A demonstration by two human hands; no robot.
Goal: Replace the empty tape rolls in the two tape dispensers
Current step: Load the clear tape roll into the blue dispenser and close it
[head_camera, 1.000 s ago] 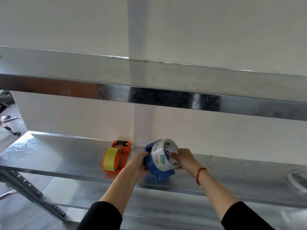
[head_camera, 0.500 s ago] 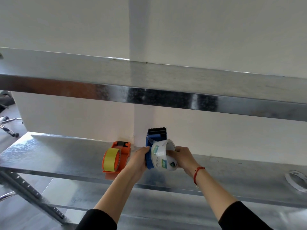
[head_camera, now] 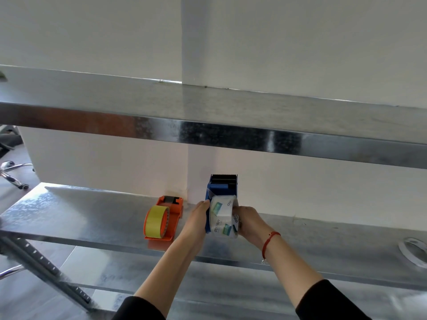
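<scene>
Two hands meet on the blue plastic dispenser (head_camera: 221, 192), which stands on the dull galvanised shelf (head_camera: 92, 215). The left hand (head_camera: 196, 218) presses flat fingers against its left side; the right hand (head_camera: 248, 221) curls its fingers onto the glossy clear tape roll (head_camera: 223, 219) seated in it. Above the fingertips rises the serrated black cutter. Left of the left hand lies the orange dispenser (head_camera: 166, 218), carrying a yellow roll (head_camera: 155, 221).

Galvanised metal shelf (head_camera: 92, 213) against white wall (head_camera: 300, 42); chrome chair base (head_camera: 13, 172) far left.
</scene>
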